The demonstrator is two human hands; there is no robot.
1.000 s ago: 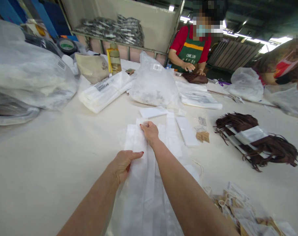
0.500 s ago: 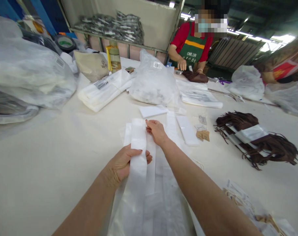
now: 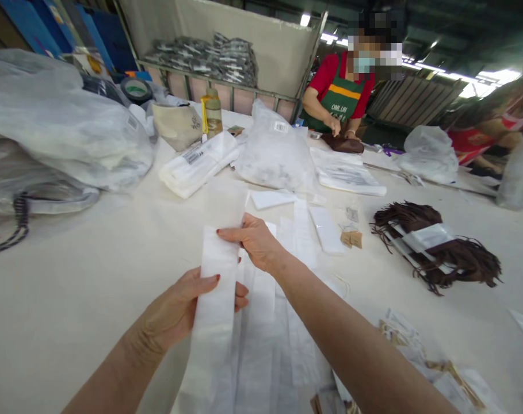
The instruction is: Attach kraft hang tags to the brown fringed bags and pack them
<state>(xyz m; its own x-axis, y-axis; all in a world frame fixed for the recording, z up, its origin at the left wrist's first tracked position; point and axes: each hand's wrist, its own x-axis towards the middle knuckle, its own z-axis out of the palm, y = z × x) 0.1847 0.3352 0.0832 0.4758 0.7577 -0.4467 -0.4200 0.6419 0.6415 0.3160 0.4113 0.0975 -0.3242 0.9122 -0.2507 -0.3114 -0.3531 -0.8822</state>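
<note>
I hold one long narrow white plastic bag [image 3: 216, 276] lifted off a fanned stack of similar white bags [image 3: 278, 322] lying on the table. My left hand [image 3: 183, 305] grips the bag's middle, thumb on top and fingers underneath. My right hand [image 3: 252, 238] pinches the same bag near its upper end. A clear flap [image 3: 226, 201] of the bag stands up beyond my right fingers.
Brown tasselled pieces [image 3: 434, 247] banded in white lie to the right, small tags [image 3: 350, 237] nearer the stack. Paper tags with strings [image 3: 420, 356] pile at the lower right. Large filled plastic sacks [image 3: 67, 138] sit at the left. A person in a green apron [image 3: 343, 98] works across the table [image 3: 71, 276].
The top bag has been lifted off the stack and drawn leftward. My right hand moved from the stack's far end to pinch the raised bag; my left hand kept its grip.
</note>
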